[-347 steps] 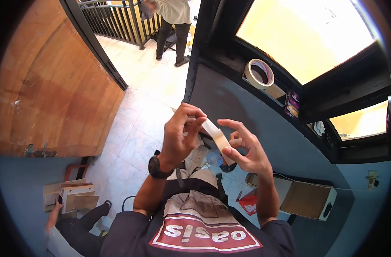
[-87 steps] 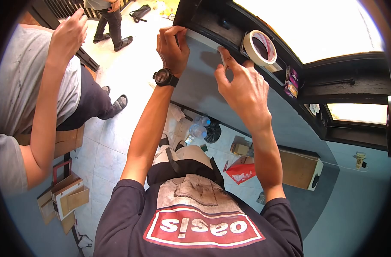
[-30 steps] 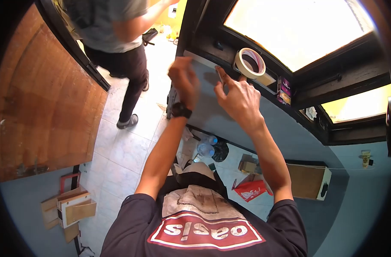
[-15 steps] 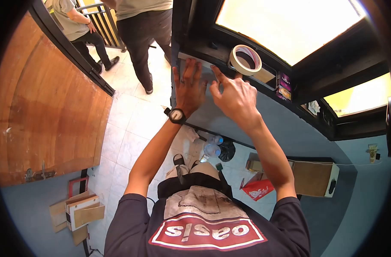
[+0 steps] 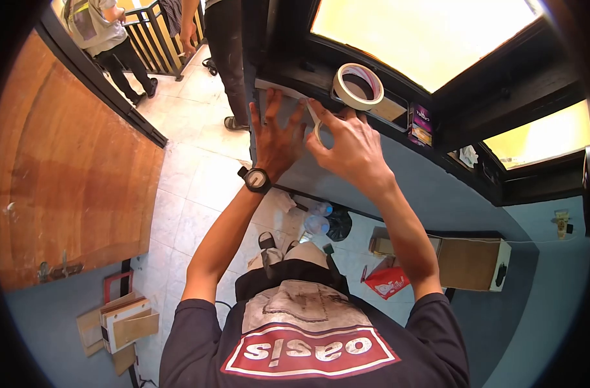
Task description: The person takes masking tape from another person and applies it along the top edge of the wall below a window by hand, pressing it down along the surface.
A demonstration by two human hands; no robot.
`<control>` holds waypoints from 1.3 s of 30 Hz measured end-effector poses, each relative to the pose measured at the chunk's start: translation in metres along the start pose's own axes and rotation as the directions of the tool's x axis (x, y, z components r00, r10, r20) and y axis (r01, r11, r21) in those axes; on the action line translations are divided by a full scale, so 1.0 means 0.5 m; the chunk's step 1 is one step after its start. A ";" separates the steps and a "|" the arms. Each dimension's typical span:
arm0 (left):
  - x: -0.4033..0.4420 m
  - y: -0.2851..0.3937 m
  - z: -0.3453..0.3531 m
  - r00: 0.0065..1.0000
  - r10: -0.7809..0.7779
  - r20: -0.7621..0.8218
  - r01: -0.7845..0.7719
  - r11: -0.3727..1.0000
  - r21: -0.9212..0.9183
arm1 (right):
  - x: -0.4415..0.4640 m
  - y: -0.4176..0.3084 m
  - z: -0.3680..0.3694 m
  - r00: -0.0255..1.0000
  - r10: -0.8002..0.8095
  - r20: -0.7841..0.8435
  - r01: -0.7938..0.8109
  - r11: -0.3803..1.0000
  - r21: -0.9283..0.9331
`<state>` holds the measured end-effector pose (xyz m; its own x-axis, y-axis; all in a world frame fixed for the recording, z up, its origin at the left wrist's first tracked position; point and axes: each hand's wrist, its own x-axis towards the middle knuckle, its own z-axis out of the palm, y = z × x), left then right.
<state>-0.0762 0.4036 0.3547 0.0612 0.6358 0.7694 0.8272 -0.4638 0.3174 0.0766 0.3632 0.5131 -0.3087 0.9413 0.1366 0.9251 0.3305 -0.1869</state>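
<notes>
My left hand [image 5: 278, 132], with a watch [image 5: 258, 180] on its wrist, lies against the grey-blue wall [image 5: 398, 165] with its fingers spread. Its fingertips touch a pale strip of masking tape [image 5: 267, 85] along the top of the wall, just under the black window frame. My right hand [image 5: 353, 145] is beside it, thumb and index finger curled around the loose end of the strip, which bends down from the wall. A roll of masking tape [image 5: 339, 90] rests on the ledge above my right hand.
A small purple box [image 5: 419, 121] sits on the window ledge [image 5: 453, 155]. Two people stand past the wooden door [image 5: 81, 161] at the upper left, near a railing [image 5: 149, 42]. Plastic bottles [image 5: 317, 225], a black bag [image 5: 339, 223] and a red bag [image 5: 386, 279] are below.
My left fingers have spread wider. The strip's loose end now shows between my right thumb and index finger. The people at the upper left have shifted position, and the view has moved slightly.
</notes>
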 end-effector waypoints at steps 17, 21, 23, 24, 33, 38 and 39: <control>0.000 0.007 -0.007 0.997 -0.034 0.065 0.036 0.999 -0.036 | -0.047 0.065 0.030 0.971 -0.044 -0.234 0.080 0.986 0.147; 0.002 0.014 0.000 0.997 -0.059 0.047 0.063 0.994 -0.087 | -0.056 0.056 0.050 0.947 0.052 -0.316 -0.001 0.987 0.158; 0.001 0.014 0.008 0.996 -0.071 0.052 0.076 0.993 -0.094 | -0.059 0.048 0.051 0.934 0.060 -0.353 -0.015 0.992 0.127; 0.000 0.016 0.011 0.996 -0.074 0.057 0.078 0.994 -0.072 | -0.060 0.045 0.051 0.920 0.064 -0.388 -0.030 0.995 0.093; 0.002 0.036 0.034 0.994 -0.100 0.040 0.100 0.995 -0.003 | -0.061 0.059 0.041 0.944 0.094 -0.317 -0.022 0.974 0.224; 0.005 0.045 0.031 0.992 -0.108 0.070 0.108 0.994 0.006 | -0.084 0.084 0.064 0.902 -0.033 -0.431 0.120 0.977 0.175; 0.005 0.044 0.030 0.993 -0.099 0.066 0.099 0.995 0.004 | -0.089 0.090 0.065 0.876 -0.073 -0.477 0.166 0.974 0.155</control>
<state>-0.0494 0.4042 0.3552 0.0154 0.7181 0.6958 0.8315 -0.3956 0.3899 0.1245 0.3386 0.4671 -0.2329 0.7677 0.5970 0.8154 0.4887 -0.3103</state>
